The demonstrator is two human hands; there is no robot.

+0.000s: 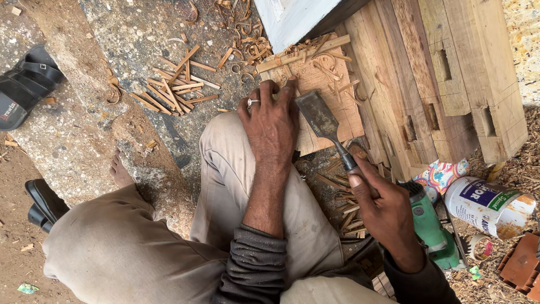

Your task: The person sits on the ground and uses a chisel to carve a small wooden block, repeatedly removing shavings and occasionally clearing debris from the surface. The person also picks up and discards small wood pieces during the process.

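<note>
On rough stone ground, stacked mortised timbers [450, 79] at upper right, flat wooden board [332, 107] beside them. Left hand [273, 126] presses flat on board, fingers slightly spread. Right hand [382, 208] clamped round chisel [326, 126] handle; blade lies on board, touching left fingertips. White tin [486, 205], blue-green label, on its side far right. Green power tool [430, 225] beside right wrist. Wood shavings [174, 84] upper left.
</note>
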